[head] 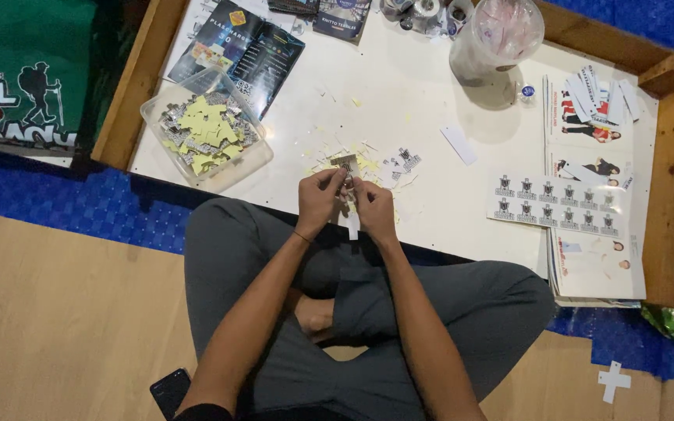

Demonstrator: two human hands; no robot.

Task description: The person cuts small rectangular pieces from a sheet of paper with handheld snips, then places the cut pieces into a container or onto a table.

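A person sits cross-legged on the floor at a low white desk (399, 101) with a raised wooden rim, both hands meeting just over its near edge. The left hand (319, 200) and the right hand (374, 209) are closed in pinches on one small printed sticker piece (345, 166), fingertips nearly touching each other, while a narrow white paper strip (352, 224) hangs down between the two hands. Just beyond the sticker piece, on the desk, lies a scatter of small yellow and white paper scraps (368, 160) with a few more cut stickers among them. Left of the sticker piece, near the desk's left corner, stands a clear rectangular plastic tub (206, 129) filled with grey printed stickers and pale yellow backing pieces. Right of the sticker piece lies a white sheet of uncut stickers (555, 203) in two rows, resting on a pile of printed sheets with pictures of people. Far beyond the sticker piece, at the back of the desk, stands a clear plastic jar (495, 37), and a dark glossy leaflet (247, 51) lies behind the tub. A black phone (169, 390) rests on the floor beside the person's left knee.
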